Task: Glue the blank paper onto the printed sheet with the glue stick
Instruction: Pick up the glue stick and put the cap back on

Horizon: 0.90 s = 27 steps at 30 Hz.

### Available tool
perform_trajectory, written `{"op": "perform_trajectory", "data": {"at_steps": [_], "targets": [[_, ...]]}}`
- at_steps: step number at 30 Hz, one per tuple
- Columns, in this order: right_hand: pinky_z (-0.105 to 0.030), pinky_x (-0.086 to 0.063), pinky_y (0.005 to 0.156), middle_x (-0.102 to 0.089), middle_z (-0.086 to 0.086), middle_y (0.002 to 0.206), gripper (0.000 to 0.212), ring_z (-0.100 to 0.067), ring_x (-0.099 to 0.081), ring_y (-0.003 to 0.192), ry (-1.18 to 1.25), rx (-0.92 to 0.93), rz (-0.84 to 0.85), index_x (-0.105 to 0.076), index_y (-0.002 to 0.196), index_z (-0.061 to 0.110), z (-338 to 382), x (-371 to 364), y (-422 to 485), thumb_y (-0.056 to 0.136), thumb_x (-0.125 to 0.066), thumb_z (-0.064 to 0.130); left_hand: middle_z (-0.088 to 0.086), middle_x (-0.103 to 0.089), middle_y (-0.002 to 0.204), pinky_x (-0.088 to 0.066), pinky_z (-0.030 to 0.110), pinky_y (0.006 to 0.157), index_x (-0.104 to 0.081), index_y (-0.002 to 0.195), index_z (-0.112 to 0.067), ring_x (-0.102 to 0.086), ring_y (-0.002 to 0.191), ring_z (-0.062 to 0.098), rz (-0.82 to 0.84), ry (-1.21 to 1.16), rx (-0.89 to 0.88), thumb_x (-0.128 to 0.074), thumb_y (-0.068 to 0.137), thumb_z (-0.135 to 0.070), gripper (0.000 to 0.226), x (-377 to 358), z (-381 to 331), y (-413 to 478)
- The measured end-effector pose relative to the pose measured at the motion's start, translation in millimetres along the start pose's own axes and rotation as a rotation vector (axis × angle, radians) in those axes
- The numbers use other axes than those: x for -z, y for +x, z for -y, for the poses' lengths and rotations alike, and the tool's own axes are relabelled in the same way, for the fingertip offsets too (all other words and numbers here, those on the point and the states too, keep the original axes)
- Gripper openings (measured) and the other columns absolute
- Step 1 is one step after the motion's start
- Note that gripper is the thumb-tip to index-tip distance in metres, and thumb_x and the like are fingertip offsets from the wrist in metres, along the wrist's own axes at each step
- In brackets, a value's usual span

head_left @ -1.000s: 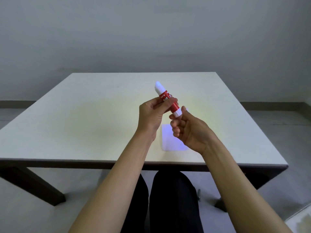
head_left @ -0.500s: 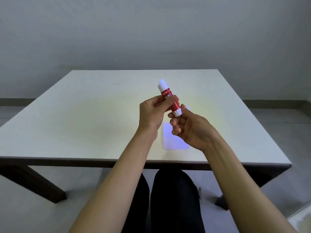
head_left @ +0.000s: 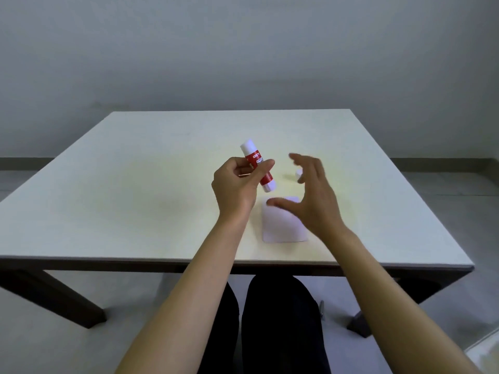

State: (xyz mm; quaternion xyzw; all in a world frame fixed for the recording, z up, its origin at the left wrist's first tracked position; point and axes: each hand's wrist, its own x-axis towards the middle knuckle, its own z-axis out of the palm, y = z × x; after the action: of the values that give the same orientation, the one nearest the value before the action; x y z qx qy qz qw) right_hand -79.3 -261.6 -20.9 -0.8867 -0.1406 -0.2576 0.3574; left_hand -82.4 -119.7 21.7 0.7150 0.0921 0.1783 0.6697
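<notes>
My left hand point(head_left: 237, 190) grips a red glue stick point(head_left: 258, 164) with white ends, held tilted above the table. My right hand point(head_left: 310, 195) hovers to its right, fingers spread and blurred, holding nothing. Under the right hand a small white paper point(head_left: 280, 229) lies flat on the table; the hand hides its upper right part. A small white object point(head_left: 298, 174), possibly a cap, shows on the table behind the right fingers. No print is visible on the paper.
The cream table point(head_left: 135, 198) has its front edge just below the paper. Dark table legs, my knees and a grey floor lie beneath; a grey wall stands behind.
My right hand has let go of the glue stick's lower end and moved right, opening its fingers. The left hand has shifted the stick slightly left.
</notes>
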Motion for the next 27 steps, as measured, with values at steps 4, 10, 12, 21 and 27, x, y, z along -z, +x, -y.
{"op": "perform_trajectory", "data": {"at_steps": [4, 10, 12, 21, 27], "targets": [[-0.041, -0.047, 0.090, -0.029, -0.011, 0.148, 0.062, -0.033, -0.044, 0.124, -0.325, -0.180, 0.241, -0.028, 0.147, 0.028, -31, -1, 26, 0.091, -0.053, 0.039, -0.010, -0.066, 0.054, -0.045, 0.009, 0.060, -0.071, 0.076, -0.019, -0.060, 0.050, -0.002, 0.067, 0.153, -0.139, -0.076, 0.073, -0.023, 0.008, 15, 6, 3], [-0.032, -0.047, 0.076, -0.053, -0.015, 0.116, 0.032, -0.033, -0.060, 0.094, -0.272, -0.185, 0.263, -0.063, 0.118, 0.007, -37, -12, 39, 0.091, -0.047, 0.000, -0.002, -0.071, 0.082, -0.048, 0.024, 0.079, -0.073, 0.101, -0.014, -0.066, 0.080, 0.014, 0.119, 0.328, -0.236, -0.071, 0.079, -0.022, 0.024, 20, 7, -2], [-0.028, -0.046, 0.074, -0.055, -0.016, 0.106, 0.024, -0.028, -0.061, 0.086, -0.122, -0.245, 0.239, -0.066, 0.107, 0.004, -34, -9, 44, 0.090, -0.051, -0.001, -0.005, -0.070, 0.083, -0.048, 0.029, 0.085, -0.073, 0.102, -0.015, -0.065, 0.083, 0.014, 0.152, 0.361, -0.230, -0.070, 0.081, -0.023, 0.023, 20, 7, -3], [-0.035, -0.059, 0.081, -0.070, -0.005, 0.095, 0.018, -0.024, -0.070, 0.073, 0.832, -0.293, 0.157, -0.066, 0.101, 0.011, 23, 29, 39, 0.086, -0.062, 0.002, 0.001, -0.074, 0.090, -0.047, 0.046, 0.092, -0.071, 0.104, -0.021, -0.066, 0.089, 0.022, 0.189, 0.387, -0.207, -0.068, 0.081, -0.027, 0.024, 23, 3, -8], [-0.027, -0.057, 0.076, -0.072, -0.012, 0.085, 0.021, -0.018, -0.068, 0.067, 0.549, -0.130, 0.261, -0.069, 0.102, 0.012, 29, 39, 36, 0.085, -0.063, 0.001, 0.002, -0.074, 0.086, -0.047, 0.045, 0.088, -0.072, 0.100, -0.024, -0.067, 0.085, 0.022, 0.243, 0.513, -0.308, -0.068, 0.081, -0.027, 0.020, 26, 5, -7]]}}
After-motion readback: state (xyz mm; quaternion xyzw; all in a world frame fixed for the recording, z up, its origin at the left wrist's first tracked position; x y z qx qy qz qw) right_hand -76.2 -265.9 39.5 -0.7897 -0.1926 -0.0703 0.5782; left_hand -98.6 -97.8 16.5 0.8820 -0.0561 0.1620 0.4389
